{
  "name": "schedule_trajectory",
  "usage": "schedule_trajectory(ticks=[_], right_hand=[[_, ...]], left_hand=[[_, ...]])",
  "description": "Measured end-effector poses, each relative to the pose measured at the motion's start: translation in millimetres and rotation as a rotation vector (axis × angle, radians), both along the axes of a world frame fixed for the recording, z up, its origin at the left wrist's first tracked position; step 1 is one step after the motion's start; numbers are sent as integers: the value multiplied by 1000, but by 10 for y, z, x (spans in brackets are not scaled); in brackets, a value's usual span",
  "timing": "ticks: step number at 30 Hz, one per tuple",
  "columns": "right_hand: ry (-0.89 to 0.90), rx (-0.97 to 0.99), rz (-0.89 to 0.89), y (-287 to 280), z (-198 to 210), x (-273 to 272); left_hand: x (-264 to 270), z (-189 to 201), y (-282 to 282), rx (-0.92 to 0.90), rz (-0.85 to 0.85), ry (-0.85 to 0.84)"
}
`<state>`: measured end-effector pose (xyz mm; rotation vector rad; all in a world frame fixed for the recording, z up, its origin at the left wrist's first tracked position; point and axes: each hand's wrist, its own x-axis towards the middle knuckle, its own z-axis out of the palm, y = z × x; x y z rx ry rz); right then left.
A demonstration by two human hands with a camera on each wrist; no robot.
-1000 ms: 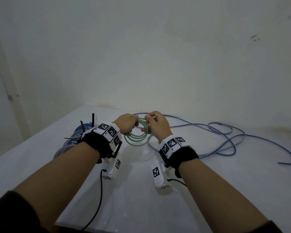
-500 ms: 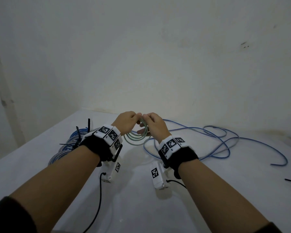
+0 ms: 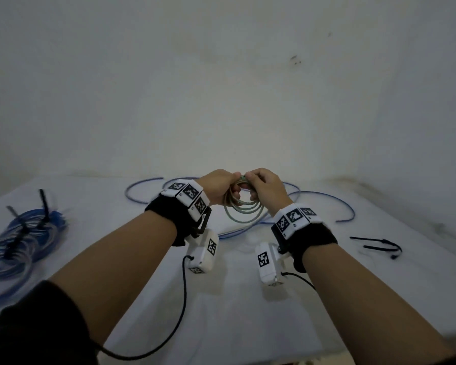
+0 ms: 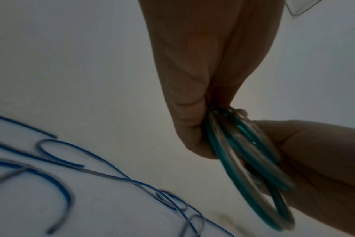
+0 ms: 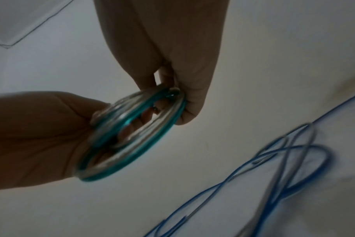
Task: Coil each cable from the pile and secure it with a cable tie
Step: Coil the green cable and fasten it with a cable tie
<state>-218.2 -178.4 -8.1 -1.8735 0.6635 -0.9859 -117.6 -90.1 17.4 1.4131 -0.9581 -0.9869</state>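
Both hands, left hand [image 3: 219,186] and right hand [image 3: 265,186], pinch the green coil [image 3: 244,209] at its top; keep loops stacked before reaching the cable ties [image 3: 379,246] right of it.

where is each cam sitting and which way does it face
Head: on the head, facing forward and down at the table; both forearms, left hand and right hand show.
Left wrist: looks along the left hand at the green cable coil; both hands show.
Right wrist: looks along the right hand at the coil; both hands show.
Shared: all three show the coil and the loose blue cable.
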Motion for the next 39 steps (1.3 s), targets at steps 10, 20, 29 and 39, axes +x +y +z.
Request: schedule_trajectory(ticks=[10,20,29,39], right_hand=[[407,108,-318,-811,-155,-1669],[1254,-196,-335,-1400,-407,-2574],[1138,-183,-349,-1498,-451,-2437],[435,146,-448,-1420,-105,-2168]], left_hand=[[-1100,-203,-946,-36,-41,7],[-1446,-294,-1297,-15,-76,-8],[-1395,-312,-1376,8,-64,-55],[-1203,-280,-1281,-34,-16,-44]])
